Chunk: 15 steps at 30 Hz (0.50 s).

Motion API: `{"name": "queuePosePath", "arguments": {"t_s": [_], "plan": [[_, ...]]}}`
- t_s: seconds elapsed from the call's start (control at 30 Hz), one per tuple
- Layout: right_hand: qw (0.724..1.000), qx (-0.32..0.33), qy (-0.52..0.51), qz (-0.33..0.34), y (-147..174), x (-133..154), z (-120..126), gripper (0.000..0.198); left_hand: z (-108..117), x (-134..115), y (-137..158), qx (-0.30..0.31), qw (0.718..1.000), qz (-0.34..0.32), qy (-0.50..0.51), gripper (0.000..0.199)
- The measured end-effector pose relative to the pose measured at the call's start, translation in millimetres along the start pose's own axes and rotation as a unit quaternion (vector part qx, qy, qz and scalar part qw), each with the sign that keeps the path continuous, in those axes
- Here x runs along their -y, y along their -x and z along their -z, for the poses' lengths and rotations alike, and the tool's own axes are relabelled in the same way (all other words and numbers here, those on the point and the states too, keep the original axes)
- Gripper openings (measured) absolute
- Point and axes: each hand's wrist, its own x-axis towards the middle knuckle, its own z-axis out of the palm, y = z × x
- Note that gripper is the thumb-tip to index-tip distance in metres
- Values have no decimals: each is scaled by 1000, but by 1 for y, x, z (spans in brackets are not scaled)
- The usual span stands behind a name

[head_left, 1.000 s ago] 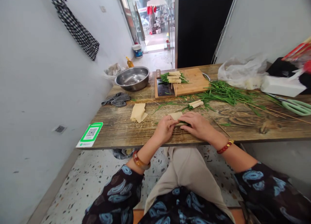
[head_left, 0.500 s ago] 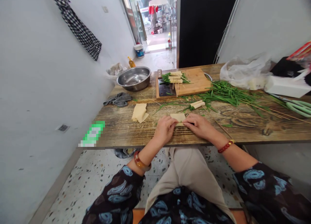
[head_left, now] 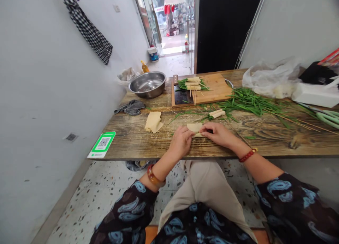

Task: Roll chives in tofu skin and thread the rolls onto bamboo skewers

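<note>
A pale tan tofu-skin sheet [head_left: 194, 127] lies on the wooden table between my hands, its near edge curled. My left hand [head_left: 181, 140] pinches the left end of that edge. At the right end, the fingertips of my right hand [head_left: 215, 134] are closed on it too. What is inside the curl is mostly hidden by my fingers. Beyond my right hand rest finished rolls [head_left: 217, 113] with green stalks poking out. More tan sheets [head_left: 154, 122] lie in a loose pile to the left of my hands.
A cutting board [head_left: 212, 90] at the back carries a cleaver [head_left: 182, 97] and skewered rolls [head_left: 193, 83]. Long green chives [head_left: 251, 102] spread to its right, near thin sticks, a plastic bag [head_left: 272, 76] and green-handled scissors [head_left: 328, 117]. A steel basin [head_left: 147, 85] and grey cloth [head_left: 130, 107] are left.
My fingers have shifted slightly along the curled edge, with both hands still on the sheet. The whole view has moved a little; the table things stay in place.
</note>
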Motion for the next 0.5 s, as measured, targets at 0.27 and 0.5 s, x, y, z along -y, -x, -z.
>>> {"name": "queuePosePath", "arguments": {"t_s": [0.27,0.5], "plan": [[996,15,89,-22,-6,4,-1,19,0,-2,3,2,1000,6,27,7],[994,-69,79,19,-3,-4,-10,10,6,-5,0,23,999,40,-2,7]]}}
